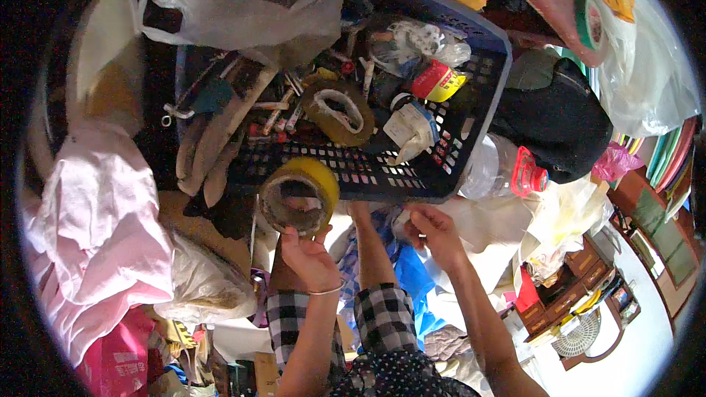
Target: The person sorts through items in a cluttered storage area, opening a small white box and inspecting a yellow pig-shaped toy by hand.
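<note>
My left hand (310,261) grips a wide roll of yellowish packing tape (325,184) by its lower edge. It holds the roll up in front of a dark plastic basket (499,85). At the basket's near rim is my right hand (438,237), its fingers curled; whether anything small is between them cannot be made out. A second roll of brownish tape (361,124) lies among pens (276,116) in the basket. Beside it are a white-and-blue packet (411,127) and a red-and-yellow wrapper (439,81).
A clear plastic bag (248,16) overhangs the basket's far left. To its right are a bottle with a red cap (532,173) and a black bag (551,118). Pink cloth (107,220) covers the left side. A wooden cabinet (573,281) stands at lower right.
</note>
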Tool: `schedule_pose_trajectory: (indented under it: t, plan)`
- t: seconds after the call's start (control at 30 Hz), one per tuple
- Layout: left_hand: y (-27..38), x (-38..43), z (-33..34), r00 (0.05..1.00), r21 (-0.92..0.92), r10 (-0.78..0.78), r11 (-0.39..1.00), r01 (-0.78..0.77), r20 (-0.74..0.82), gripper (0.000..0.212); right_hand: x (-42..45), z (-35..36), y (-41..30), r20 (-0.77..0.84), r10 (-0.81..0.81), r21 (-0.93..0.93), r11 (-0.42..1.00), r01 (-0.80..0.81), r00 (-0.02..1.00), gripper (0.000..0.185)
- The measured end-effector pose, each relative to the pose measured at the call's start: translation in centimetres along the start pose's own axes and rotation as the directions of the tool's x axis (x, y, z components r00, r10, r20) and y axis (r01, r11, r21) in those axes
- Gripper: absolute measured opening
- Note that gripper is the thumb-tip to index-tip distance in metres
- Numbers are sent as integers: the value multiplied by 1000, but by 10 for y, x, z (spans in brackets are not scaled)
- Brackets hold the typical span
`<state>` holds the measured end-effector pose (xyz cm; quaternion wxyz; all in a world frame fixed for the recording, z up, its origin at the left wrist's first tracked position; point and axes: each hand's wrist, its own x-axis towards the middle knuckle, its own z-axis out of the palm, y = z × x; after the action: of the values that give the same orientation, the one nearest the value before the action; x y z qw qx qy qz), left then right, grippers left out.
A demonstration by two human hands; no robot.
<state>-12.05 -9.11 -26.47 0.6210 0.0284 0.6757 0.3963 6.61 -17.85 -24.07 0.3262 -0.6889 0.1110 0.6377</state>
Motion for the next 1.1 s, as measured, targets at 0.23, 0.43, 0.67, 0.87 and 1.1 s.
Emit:
schedule_pose_trajectory:
  t: [0.23, 0.43, 0.67, 0.87, 1.1]
  plan:
    - [12, -33, -15, 998, 265, 22, 964, -35, 51, 30, -49, 2, 26, -16, -55, 48, 997, 56, 998, 25]
    - [51, -48, 2, 940, 556, 154, 773, -307, 304, 24, -91, 30, 45, 80, 2, 212, 977, -19, 997, 27]
    - [83, -44, 104, 930, 758, -220, 647, -86, 294, 60, -125, 33, 87, 70, 58, 376, 923, -80, 996, 28]
    - [93, -44, 88, 870, 839, -422, 544, 20, 253, 77, -150, 16, 123, -32, 77, 465, 884, -53, 996, 25]
    - [114, -41, 44, 870, 893, -466, 444, 75, 159, 72, -220, 6, 156, -225, 229, 525, 847, -80, 947, 28]
